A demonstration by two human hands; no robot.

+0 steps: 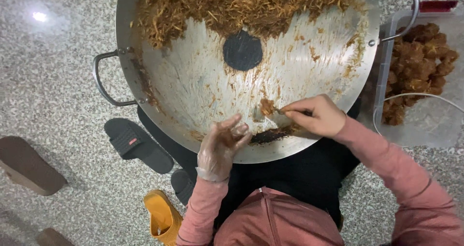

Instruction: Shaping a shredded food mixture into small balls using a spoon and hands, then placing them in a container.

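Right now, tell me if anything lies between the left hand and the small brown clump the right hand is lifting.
Nothing visible does. The left hand, in a thin clear glove, hovers open over the near part of the pan. The clump sits on a utensil tip in the right hand, with only bare, smeared metal between.

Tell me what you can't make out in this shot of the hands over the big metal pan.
- Right hand: the tool it holds is hidden by the fingers; only its tip with a food clump shows.
- Pan: the far rim is cut off by the top edge.
- Plastic tub: cut off by the right edge.
- Left hand: whether it holds anything; its back faces the camera.
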